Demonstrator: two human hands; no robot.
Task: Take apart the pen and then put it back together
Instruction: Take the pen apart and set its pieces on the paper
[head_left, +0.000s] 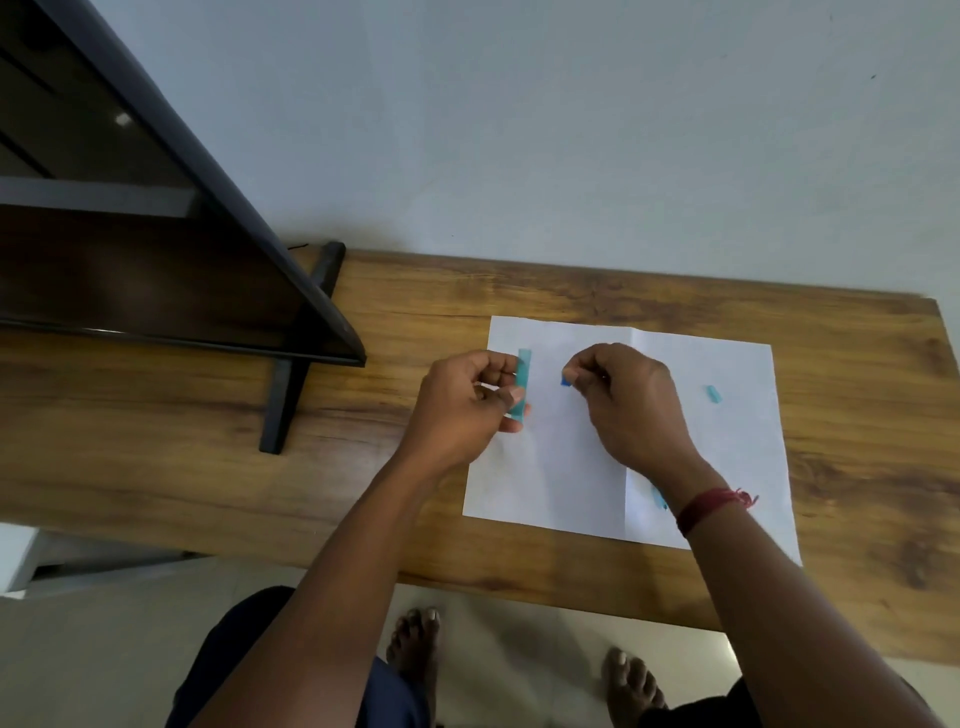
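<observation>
Wooden tabletop (519, 291) against a pale wall carries a white sheet of paper (571, 467), with a dark screen (130, 234) on a stand well to the left of the paper. Above the paper, the left hand (462, 405) pinches a teal pen barrel (521, 384), held upright between thumb and fingers. The right hand (623, 400), just beside it, is curled closed around a small blue piece (565, 382). Another small teal piece (714, 394) lies on the paper's right side, and one more (658, 498) lies near the right wrist.
</observation>
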